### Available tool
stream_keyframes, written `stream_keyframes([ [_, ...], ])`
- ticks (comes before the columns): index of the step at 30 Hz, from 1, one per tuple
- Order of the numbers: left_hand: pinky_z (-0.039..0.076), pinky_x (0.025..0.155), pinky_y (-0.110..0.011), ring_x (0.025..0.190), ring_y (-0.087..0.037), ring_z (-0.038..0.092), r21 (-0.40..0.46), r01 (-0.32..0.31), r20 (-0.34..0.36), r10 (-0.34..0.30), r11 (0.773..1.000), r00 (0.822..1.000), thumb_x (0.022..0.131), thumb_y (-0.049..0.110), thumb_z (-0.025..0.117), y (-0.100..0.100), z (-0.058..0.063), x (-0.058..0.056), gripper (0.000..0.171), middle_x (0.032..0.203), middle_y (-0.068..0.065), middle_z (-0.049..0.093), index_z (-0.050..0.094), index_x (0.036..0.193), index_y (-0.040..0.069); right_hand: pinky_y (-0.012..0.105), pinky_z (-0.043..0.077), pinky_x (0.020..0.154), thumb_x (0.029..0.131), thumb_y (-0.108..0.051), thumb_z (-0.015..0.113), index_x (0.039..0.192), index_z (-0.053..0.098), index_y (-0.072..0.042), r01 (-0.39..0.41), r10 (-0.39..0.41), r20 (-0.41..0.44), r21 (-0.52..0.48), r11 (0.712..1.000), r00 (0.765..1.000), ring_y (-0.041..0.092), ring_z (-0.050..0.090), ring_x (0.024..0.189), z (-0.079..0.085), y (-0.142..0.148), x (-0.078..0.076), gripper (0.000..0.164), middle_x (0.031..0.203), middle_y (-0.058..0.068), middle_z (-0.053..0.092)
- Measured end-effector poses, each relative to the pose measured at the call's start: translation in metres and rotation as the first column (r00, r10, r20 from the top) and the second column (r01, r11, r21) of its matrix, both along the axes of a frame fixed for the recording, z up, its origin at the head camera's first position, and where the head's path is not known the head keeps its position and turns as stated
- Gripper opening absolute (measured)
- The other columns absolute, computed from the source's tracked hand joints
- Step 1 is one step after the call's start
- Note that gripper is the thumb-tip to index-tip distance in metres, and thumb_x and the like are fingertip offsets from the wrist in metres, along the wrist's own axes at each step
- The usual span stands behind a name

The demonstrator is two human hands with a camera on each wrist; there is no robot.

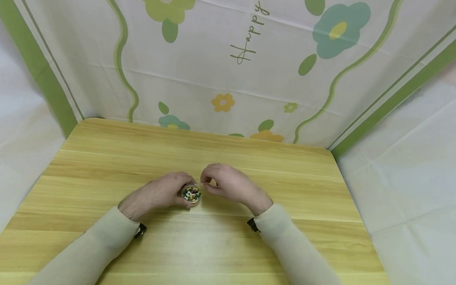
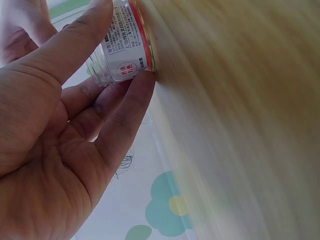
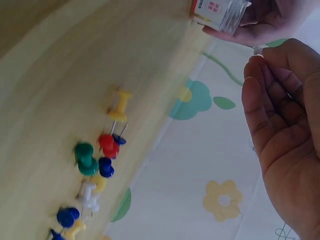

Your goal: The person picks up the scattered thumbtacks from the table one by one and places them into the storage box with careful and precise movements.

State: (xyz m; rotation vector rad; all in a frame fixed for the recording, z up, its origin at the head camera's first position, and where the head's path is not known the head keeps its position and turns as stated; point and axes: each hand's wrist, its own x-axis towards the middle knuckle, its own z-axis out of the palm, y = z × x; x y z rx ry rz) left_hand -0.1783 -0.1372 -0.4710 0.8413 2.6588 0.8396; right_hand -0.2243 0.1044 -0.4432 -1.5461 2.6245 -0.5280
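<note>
R hand (image 1: 233, 183), fingers pinching small pale pc. (image 3: 258, 50), prob. a pin, is just R of upright open jar (image 2: 127, 42), gripped by L hand (image 1: 158, 193) fingers.

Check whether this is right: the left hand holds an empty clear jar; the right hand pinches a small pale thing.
The jar isn't empty: the head view shows many colourful pieces inside. The left hand does hold it, and the right hand does pinch a small pale thing.
</note>
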Motion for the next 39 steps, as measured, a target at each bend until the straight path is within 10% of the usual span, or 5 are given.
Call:
stream_keyframes([
  [17,0.049,0.068,-0.031,0.079,-0.013,0.052,-0.023,0.018,-0.02,-0.018,1.0,1.0,0.084,0.035,0.085,-0.001,0.0,0.0,0.04,0.095,-0.001,0.064,0.066,0.111,0.014,0.015,0.045,0.092,0.097,-0.022,0.071,0.105,0.073,-0.021,-0.059,0.061,-0.069,0.02,0.998,0.996,0.0,0.052,0.103,-0.017,-0.017,0.01,0.008,0.107,-0.014,0.061],
  [39,0.053,0.091,-0.04,0.102,-0.02,0.063,-0.013,0.011,-0.025,-0.012,1.0,1.0,0.08,0.029,0.09,-0.001,0.001,0.0,0.052,0.114,-0.004,0.068,0.068,0.122,0.008,0.023,0.051,0.092,0.097,-0.019,0.071,0.11,0.075,-0.015,-0.035,0.051,-0.076,0.206,0.978,0.996,0.01,0.059,0.105,0.005,0.018,-0.007,0.013,0.112,-0.007,0.067],
])
